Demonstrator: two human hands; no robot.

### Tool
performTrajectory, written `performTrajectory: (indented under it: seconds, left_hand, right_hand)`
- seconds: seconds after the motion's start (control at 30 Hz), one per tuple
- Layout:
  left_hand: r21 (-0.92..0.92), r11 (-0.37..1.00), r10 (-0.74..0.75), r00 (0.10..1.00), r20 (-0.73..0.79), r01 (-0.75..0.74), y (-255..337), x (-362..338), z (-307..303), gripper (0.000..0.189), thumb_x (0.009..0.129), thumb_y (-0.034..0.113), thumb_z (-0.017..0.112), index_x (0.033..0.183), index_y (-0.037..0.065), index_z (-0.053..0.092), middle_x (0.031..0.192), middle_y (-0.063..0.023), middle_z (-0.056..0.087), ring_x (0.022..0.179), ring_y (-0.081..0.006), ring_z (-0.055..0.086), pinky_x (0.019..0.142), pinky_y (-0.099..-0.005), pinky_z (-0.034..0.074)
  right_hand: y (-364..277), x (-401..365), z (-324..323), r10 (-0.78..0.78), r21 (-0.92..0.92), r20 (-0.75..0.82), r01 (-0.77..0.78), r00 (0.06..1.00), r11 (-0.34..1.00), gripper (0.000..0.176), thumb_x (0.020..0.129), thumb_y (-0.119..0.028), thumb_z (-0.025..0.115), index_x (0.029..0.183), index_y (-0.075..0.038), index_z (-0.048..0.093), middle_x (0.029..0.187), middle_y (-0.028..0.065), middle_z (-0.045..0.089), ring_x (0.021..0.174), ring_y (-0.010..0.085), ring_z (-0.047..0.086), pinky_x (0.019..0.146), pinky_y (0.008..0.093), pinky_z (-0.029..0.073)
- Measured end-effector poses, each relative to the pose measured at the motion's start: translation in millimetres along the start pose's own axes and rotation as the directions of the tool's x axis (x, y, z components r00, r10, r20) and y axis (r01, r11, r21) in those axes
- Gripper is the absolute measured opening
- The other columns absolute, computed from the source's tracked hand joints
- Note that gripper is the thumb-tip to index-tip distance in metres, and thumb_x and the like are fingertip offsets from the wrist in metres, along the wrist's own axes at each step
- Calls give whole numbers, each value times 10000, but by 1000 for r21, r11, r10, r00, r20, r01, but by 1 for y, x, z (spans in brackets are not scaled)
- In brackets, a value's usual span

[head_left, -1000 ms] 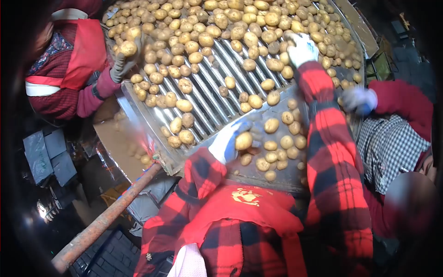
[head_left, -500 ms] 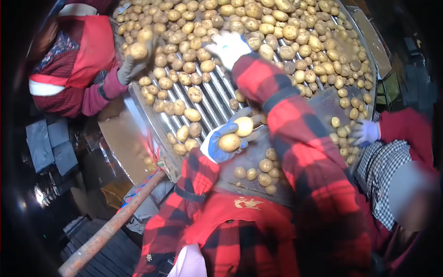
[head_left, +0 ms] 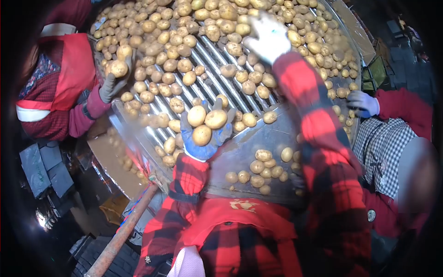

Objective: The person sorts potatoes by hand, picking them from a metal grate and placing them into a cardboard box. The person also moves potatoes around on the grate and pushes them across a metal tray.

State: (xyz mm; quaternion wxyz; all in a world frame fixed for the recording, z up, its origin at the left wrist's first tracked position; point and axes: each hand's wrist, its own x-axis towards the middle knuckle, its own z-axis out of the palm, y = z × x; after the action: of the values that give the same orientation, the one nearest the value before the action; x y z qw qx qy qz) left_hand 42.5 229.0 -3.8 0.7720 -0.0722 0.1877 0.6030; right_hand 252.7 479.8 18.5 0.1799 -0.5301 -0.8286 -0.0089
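My left hand (head_left: 205, 147), in a blue and white glove, is palm up over the near end of the metal rollers (head_left: 212, 63). Its fingers curl around several potatoes (head_left: 201, 135) piled in the palm. Farther out, my right hand (head_left: 268, 38) in a white glove reaches over the heap of potatoes (head_left: 314, 47). Its fingers look spread, somewhat blurred by motion, with nothing visible in them. Loose potatoes (head_left: 249, 87) lie on the rollers just below that hand.
A dark metal plate (head_left: 272, 131) in front of me carries a small group of potatoes (head_left: 265, 172). At left, a co-worker's gloved hand (head_left: 112, 85) holds potatoes; at right, another co-worker's gloved hand (head_left: 364, 103) is by the plate's edge. A rusty pole (head_left: 124, 231) slants up at lower left.
My left hand has moved left and now holds more potatoes. My right hand has swept right and slightly away from me, and more potatoes lie on the near plate. The view has shifted.
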Motion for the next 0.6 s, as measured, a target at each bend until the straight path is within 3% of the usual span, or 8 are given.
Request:
performTrajectory:
  seconds: [0.03, 0.13, 0.2, 0.27, 0.37, 0.47, 0.53, 0.6]
  left_hand:
    - [-322, 944, -88, 996, -28, 75, 0, 2, 1, 630, 963, 608, 488, 1421, 177, 496, 1531, -181, 429, 1381, -406, 420, 1030, -616, 438]
    - [-370, 919, -152, 988, -18, 135, 4, -3, -1, 652, 952, 619, 489, 1394, 140, 515, 1527, -150, 441, 1383, -409, 407, 1003, -659, 413]
    - [-357, 919, -165, 985, 44, 169, 0, -1, 1, 640, 941, 597, 508, 1401, 153, 532, 1547, -87, 432, 1407, -374, 383, 1039, -618, 398]
    - [-333, 918, -193, 976, 97, 215, -2, -6, -4, 630, 930, 575, 527, 1408, 165, 549, 1567, -24, 424, 1430, -339, 359, 1076, -578, 383]
    - [658, 749, -10, 994, -107, 78, -3, -12, -32, 655, 898, 595, 604, 1385, 161, 560, 1569, -43, 421, 1404, -264, 412, 1044, -559, 421]
    - [725, 685, -50, 997, -52, 72, -5, -23, -42, 655, 900, 599, 602, 1383, 158, 562, 1575, -53, 412, 1414, -303, 398, 1044, -579, 422]
    - [715, 694, -88, 995, -40, 90, -8, -31, -46, 655, 902, 602, 601, 1382, 157, 563, 1579, -60, 406, 1420, -329, 388, 1044, -593, 423]
    - [747, 659, -109, 994, -17, 85, -15, -39, -47, 655, 904, 604, 600, 1380, 156, 564, 1583, -67, 401, 1427, -355, 379, 1043, -606, 425]
  right_hand:
    - [25, 12, 22, 73, -62, 35, -70, 997, 996, 572, 855, -314, 656, 1391, -140, 557, 1423, 198, 530, 1281, 384, 533, 1069, 509, 410]
    - [2, 6, 10, 160, -318, 225, -82, 961, 944, 375, 825, -256, 627, 1189, -164, 636, 1137, 110, 627, 1037, 330, 617, 886, 485, 476]
    - [-24, -21, -38, -11, -233, 244, 70, 970, 970, 280, 819, -206, 636, 1094, -168, 667, 1085, 109, 622, 1000, 332, 618, 854, 483, 493]
    - [-24, -68, -13, -144, 204, -53, 152, 988, 967, 206, 801, -147, 647, 1001, -167, 686, 1062, 111, 631, 988, 328, 618, 830, 475, 510]
    - [-16, -117, -33, 79, 339, 139, -122, 987, 933, 156, 789, -181, 694, 939, -144, 711, 1083, 92, 667, 1006, 322, 646, 862, 430, 531]
    - [16, -95, -60, 328, 258, 298, -406, 896, 877, 240, 813, -222, 695, 1028, -122, 728, 1091, 124, 674, 1009, 318, 659, 896, 410, 536]
    - [40, -67, -67, 271, 552, 297, -397, 915, 734, 385, 865, -351, 667, 1201, -164, 688, 1181, 109, 689, 950, 301, 693, 796, 429, 560]
    - [54, -39, -30, 51, 41, 144, -57, 988, 998, 485, 872, -376, 653, 1319, -189, 620, 1327, 122, 635, 1067, 325, 680, 875, 447, 555]
